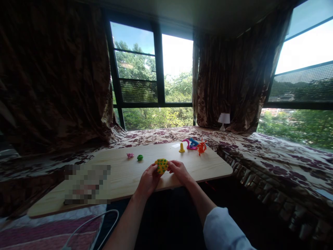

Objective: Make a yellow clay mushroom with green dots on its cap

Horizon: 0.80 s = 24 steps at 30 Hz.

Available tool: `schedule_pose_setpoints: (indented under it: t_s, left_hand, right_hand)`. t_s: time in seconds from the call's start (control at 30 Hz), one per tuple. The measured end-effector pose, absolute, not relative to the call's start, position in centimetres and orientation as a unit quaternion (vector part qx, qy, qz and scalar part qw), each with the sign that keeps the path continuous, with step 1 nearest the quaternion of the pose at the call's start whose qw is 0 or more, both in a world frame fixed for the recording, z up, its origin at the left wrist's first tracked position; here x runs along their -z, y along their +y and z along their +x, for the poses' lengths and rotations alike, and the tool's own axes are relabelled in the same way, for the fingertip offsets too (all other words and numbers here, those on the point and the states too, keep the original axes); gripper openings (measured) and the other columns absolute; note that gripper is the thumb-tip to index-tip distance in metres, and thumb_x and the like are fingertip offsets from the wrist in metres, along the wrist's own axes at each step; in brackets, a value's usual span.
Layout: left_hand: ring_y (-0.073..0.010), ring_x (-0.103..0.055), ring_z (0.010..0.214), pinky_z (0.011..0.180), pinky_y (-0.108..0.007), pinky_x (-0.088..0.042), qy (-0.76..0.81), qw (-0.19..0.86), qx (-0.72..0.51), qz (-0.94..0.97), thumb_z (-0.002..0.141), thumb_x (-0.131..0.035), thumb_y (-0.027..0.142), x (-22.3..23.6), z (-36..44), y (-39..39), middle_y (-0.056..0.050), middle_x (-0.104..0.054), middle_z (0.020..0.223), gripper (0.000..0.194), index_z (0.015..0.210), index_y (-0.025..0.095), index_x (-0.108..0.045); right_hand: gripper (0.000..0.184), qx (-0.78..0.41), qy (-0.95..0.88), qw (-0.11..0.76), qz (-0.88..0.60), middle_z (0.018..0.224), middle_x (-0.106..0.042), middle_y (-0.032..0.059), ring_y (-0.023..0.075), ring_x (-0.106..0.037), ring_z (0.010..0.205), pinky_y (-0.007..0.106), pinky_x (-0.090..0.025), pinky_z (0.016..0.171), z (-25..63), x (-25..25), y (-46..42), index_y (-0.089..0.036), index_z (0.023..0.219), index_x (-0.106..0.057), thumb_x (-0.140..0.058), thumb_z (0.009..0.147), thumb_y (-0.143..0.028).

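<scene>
Between my two hands, just above the front edge of the table (122,177), is a rounded yellow modelling-clay piece (161,166) dotted with green bits. My left hand (150,178) grips its left side, thumb on top. The fingertips of my right hand (178,169) pinch its right edge. Left of it on the tabletop lie a small green lump (139,158) and a small pink lump (130,156). Farther back on the right stand a yellow cone-like piece (181,148), a spiky orange piece (201,148), a blue piece (193,142) and a magenta curved piece (187,143).
A blurred-out flat object (87,184) lies on the table's left part. A white cable (104,217) loops at the lower left. Behind the table, a flowered cover (156,134) runs below the windows, with a small white lamp (223,119) in the corner.
</scene>
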<state>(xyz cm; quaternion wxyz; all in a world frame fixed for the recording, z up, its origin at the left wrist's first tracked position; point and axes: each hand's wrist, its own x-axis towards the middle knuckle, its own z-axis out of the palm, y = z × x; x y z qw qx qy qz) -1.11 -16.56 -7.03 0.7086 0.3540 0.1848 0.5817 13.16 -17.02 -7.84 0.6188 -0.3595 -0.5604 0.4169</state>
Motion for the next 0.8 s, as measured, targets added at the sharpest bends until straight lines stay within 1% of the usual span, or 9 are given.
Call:
schedule_pose_setpoints:
  t_s: [0.1, 0.2, 0.33, 0.43, 0.53, 0.57, 0.63, 0.73, 0.8]
  left_hand:
    - [-0.0163, -0.061, 0.079, 0.071, -0.028, -0.051, 0.178, 0.715, -0.573, 0.358, 0.073, -0.055, 0.008, 6.9, -1.0, -16.6, -0.008, -0.064, 0.087, 0.014, 0.085, 0.013, -0.061]
    - [-0.0173, -0.061, 0.079, 0.069, -0.028, -0.051, 0.176, 0.724, -0.560, 0.361, 0.074, -0.055, 0.011, 6.7, -0.8, -16.9, -0.010, -0.064, 0.088, 0.015, 0.087, 0.010, -0.062]
    - [-0.0176, -0.062, 0.076, 0.066, -0.027, -0.051, 0.180, 0.727, -0.564, 0.347, 0.072, -0.058, 0.010, 6.7, -0.9, -16.8, -0.011, -0.065, 0.087, 0.016, 0.087, 0.009, -0.062]
    - [-0.0146, -0.062, 0.071, 0.060, -0.023, -0.050, 0.196, 0.717, -0.594, 0.307, 0.072, -0.058, 0.009, 7.1, -1.4, -16.2, -0.007, -0.066, 0.082, 0.015, 0.086, 0.013, -0.061]
    - [-0.0100, -0.061, 0.062, 0.055, -0.019, -0.048, 0.216, 0.706, -0.625, 0.254, 0.075, -0.055, 0.010, 7.5, -2.0, -15.5, -0.001, -0.065, 0.073, 0.011, 0.081, 0.017, -0.059]
    - [-0.0092, -0.061, 0.061, 0.055, -0.019, -0.048, 0.220, 0.704, -0.630, 0.241, 0.075, -0.053, 0.009, 7.6, -2.1, -15.3, 0.000, -0.065, 0.070, 0.010, 0.079, 0.017, -0.058]
    - [-0.0093, -0.061, 0.061, 0.055, -0.019, -0.048, 0.222, 0.705, -0.633, 0.228, 0.075, -0.053, 0.008, 7.7, -2.2, -15.1, 0.000, -0.065, 0.069, 0.011, 0.078, 0.018, -0.058]
    - [-0.0110, -0.062, 0.065, 0.057, -0.020, -0.048, 0.216, 0.707, -0.633, 0.231, 0.074, -0.054, 0.006, 7.9, -2.1, -15.1, -0.002, -0.066, 0.074, 0.013, 0.079, 0.017, -0.058]
    - [-0.0127, -0.063, 0.070, 0.060, -0.022, -0.049, 0.210, 0.706, -0.633, 0.239, 0.073, -0.055, 0.005, 8.0, -2.0, -15.1, -0.004, -0.066, 0.077, 0.014, 0.080, 0.016, -0.059]
  right_hand:
    - [0.031, -0.409, -0.556, 0.623, -0.367, 0.059, -0.058, 0.0001, 0.0098, -0.050, 0.053, 0.022, -0.039, 0.052, 13.2, 8.1, -16.9, -0.014, 0.077, -0.066, -0.057, 0.071, -0.043]
    - [0.029, -0.397, -0.552, 0.628, -0.379, 0.056, -0.056, -0.0013, 0.0093, -0.048, 0.052, 0.022, -0.038, 0.051, 13.3, 8.3, -16.8, -0.014, 0.073, -0.065, -0.058, 0.071, -0.042]
    - [0.032, -0.386, -0.557, 0.626, -0.386, 0.058, -0.057, -0.0004, 0.0096, -0.049, 0.053, 0.022, -0.039, 0.052, 13.3, 8.2, -16.9, -0.014, 0.072, -0.065, -0.056, 0.072, -0.045]
    - [0.042, -0.372, -0.555, 0.627, -0.400, 0.069, -0.061, 0.0035, 0.0110, -0.054, 0.059, 0.022, -0.042, 0.053, 13.3, 8.1, -16.7, -0.014, 0.080, -0.065, -0.043, 0.079, -0.050]
    - [0.045, -0.334, -0.539, 0.633, -0.444, 0.082, -0.063, 0.0070, 0.0123, -0.057, 0.065, 0.023, -0.044, 0.054, 13.5, 8.4, -16.0, -0.014, 0.097, -0.061, -0.032, 0.084, -0.046]
    - [0.043, -0.315, -0.535, 0.632, -0.463, 0.083, -0.063, 0.0075, 0.0127, -0.057, 0.066, 0.024, -0.044, 0.055, 13.6, 8.6, -15.7, -0.014, 0.100, -0.060, -0.032, 0.084, -0.043]
    - [0.036, -0.275, -0.535, 0.620, -0.504, 0.083, -0.063, 0.0075, 0.0139, -0.058, 0.069, 0.025, -0.044, 0.059, 13.8, 8.8, -15.1, -0.014, 0.099, -0.061, -0.037, 0.082, -0.036]
    - [0.020, -0.214, -0.558, 0.580, -0.554, 0.081, -0.063, 0.0060, 0.0157, -0.057, 0.074, 0.027, -0.042, 0.071, 13.9, 9.0, -14.4, -0.016, 0.082, -0.067, -0.052, 0.074, -0.026]
    - [0.013, -0.181, -0.578, 0.547, -0.578, 0.081, -0.062, 0.0053, 0.0163, -0.057, 0.075, 0.027, -0.040, 0.074, 13.7, 9.0, -14.2, -0.017, 0.074, -0.068, -0.057, 0.069, -0.022]
